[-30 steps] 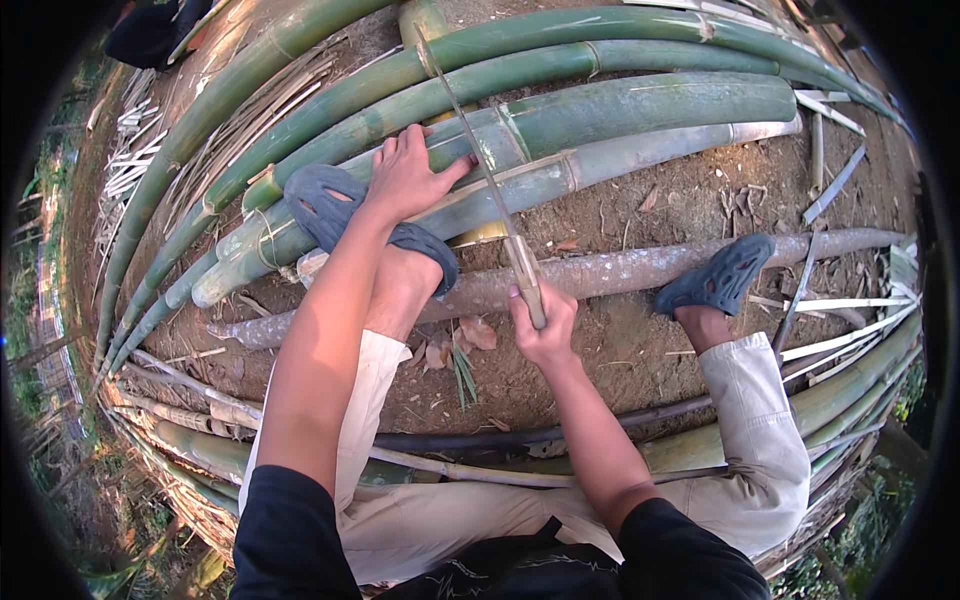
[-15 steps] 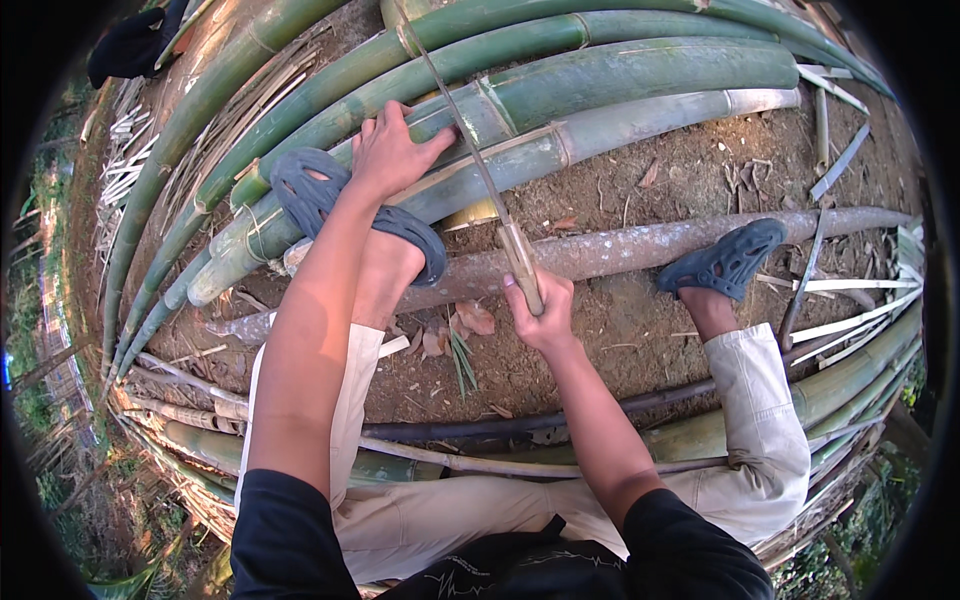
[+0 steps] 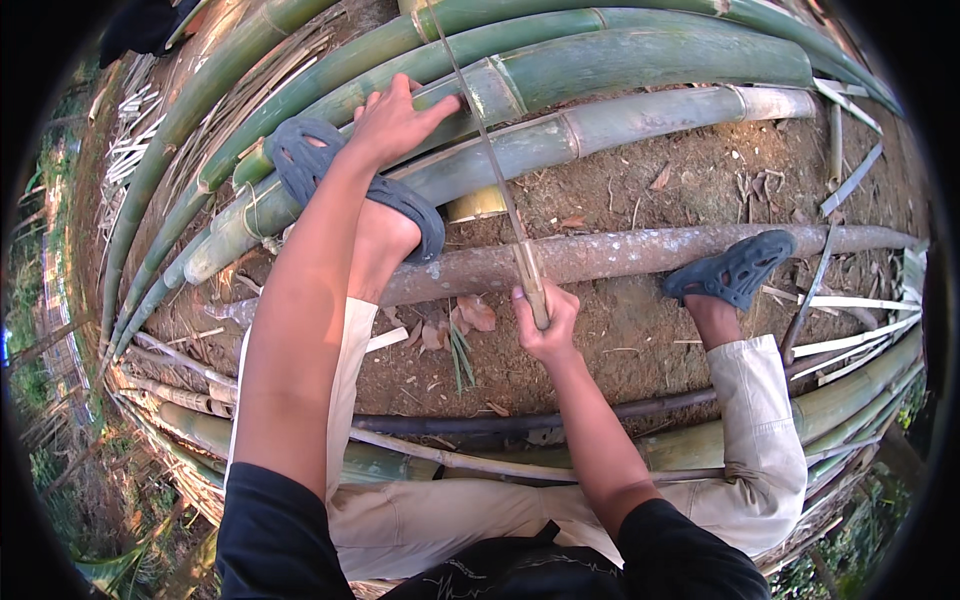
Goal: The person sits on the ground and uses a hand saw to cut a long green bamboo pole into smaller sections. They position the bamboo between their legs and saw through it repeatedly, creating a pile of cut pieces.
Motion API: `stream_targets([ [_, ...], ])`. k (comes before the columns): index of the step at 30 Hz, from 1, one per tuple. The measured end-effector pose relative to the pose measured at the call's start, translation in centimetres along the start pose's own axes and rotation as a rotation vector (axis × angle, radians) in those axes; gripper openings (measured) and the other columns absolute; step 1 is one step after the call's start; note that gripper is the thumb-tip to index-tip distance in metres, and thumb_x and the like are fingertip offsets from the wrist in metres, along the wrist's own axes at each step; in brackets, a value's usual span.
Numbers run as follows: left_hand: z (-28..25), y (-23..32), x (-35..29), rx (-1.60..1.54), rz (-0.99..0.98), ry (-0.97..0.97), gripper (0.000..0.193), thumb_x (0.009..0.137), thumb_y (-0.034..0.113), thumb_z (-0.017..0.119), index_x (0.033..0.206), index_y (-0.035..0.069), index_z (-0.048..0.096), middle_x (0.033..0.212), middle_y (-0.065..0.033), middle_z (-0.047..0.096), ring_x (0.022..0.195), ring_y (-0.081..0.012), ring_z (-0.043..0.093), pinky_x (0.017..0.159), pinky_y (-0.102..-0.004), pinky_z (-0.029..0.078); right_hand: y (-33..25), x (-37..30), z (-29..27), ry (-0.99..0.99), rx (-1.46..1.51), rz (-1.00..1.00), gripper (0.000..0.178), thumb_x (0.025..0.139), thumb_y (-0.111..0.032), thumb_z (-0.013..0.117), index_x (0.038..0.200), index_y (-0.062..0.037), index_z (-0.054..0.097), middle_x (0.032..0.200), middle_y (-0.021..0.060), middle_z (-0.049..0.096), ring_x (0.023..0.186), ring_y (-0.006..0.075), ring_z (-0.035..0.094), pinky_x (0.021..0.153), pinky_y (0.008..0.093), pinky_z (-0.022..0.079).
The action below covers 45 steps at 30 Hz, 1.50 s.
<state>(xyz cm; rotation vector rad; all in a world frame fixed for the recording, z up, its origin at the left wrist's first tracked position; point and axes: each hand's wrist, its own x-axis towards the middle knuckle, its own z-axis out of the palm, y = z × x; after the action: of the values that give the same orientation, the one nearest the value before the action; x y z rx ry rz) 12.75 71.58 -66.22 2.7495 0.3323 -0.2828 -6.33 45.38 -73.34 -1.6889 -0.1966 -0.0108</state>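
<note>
My right hand is closed round the wooden handle of a long, thin-bladed saw. The blade reaches away from me and lies across a thick green bamboo pole, close to a pale ring at its joint. Just left of the blade, my left hand lies on the same pole with its fingers spread and thumb stretched toward the blade. My left foot, in a dark grey clog, is braced on the bamboo beside my left wrist.
More green bamboo poles lie beyond. A greyish pole lies on the near side. A brown log crosses the dirt, with my right clog against it. Pale split strips lie at right; further poles run under my legs.
My right hand and the saw have shifted slightly nearer to me and to the right, against the poles. My left hand stays on the bamboo. The whole view has shifted a little.
</note>
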Motion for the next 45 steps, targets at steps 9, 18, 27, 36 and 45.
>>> stream_targets([
  [9, 0.1, 0.3, 0.0, 0.018, -0.037, -0.008, 0.09, 0.078, 0.073, 0.062, 0.132, 0.003, 0.05, 0.132, -0.0204, 0.061, 0.131, -0.0341, 0.049, 0.109, -0.0465, 0.031, -0.7, 4.0, 0.5, -0.03, 0.026, -0.007, 0.017, 0.085, -0.003, 0.064, 0.07, 0.0, 0.057, 0.058, 0.0088, 0.054, 0.048, 0.0174, 0.052, 0.048, 0.0333, 0.041],
  [18, 0.5, 0.4, -0.7, -0.004, -0.029, 0.055, 0.093, 0.073, 0.074, 0.066, 0.131, 0.003, 0.052, 0.131, -0.0205, 0.062, 0.13, -0.0333, 0.051, 0.108, -0.0454, 0.032, 0.7, -2.1, -0.9, -0.009, -0.021, -0.056, 0.012, 0.083, -0.001, 0.064, 0.071, -0.0007, 0.061, 0.058, 0.0099, 0.055, 0.048, 0.0175, 0.055, 0.048, 0.0318, 0.043],
  [27, 0.3, 1.4, -0.8, -0.002, -0.081, 0.033, 0.093, 0.072, 0.073, 0.067, 0.131, 0.004, 0.053, 0.131, -0.0194, 0.062, 0.13, -0.0321, 0.05, 0.108, -0.0436, 0.034, 0.6, 1.6, 0.2, -0.044, -0.032, -0.008, 0.015, 0.085, -0.003, 0.065, 0.071, -0.001, 0.061, 0.057, 0.0095, 0.054, 0.048, 0.0175, 0.054, 0.048, 0.0318, 0.043],
  [36, 0.4, 1.2, -1.0, -0.001, -0.076, 0.036, 0.092, 0.071, 0.074, 0.067, 0.13, 0.004, 0.053, 0.13, -0.0183, 0.063, 0.128, -0.0319, 0.051, 0.106, -0.0424, 0.033, -0.3, 1.8, 0.1, -0.038, -0.09, -0.019, 0.015, 0.086, -0.003, 0.064, 0.071, -0.0012, 0.061, 0.058, 0.0076, 0.056, 0.049, 0.0175, 0.055, 0.049, 0.0317, 0.043],
  [45, -0.4, 1.5, -2.1, -0.016, -0.069, 0.046, 0.082, 0.076, 0.066, 0.067, 0.129, 0.006, 0.051, 0.129, -0.0185, 0.061, 0.127, -0.0332, 0.051, 0.106, -0.0439, 0.033, -0.1, -5.9, -1.7, -0.044, -0.115, 0.028, 0.019, 0.082, -0.002, 0.064, 0.065, -0.0031, 0.055, 0.058, 0.0111, 0.052, 0.05, 0.0254, 0.054, 0.052, 0.0351, 0.044],
])
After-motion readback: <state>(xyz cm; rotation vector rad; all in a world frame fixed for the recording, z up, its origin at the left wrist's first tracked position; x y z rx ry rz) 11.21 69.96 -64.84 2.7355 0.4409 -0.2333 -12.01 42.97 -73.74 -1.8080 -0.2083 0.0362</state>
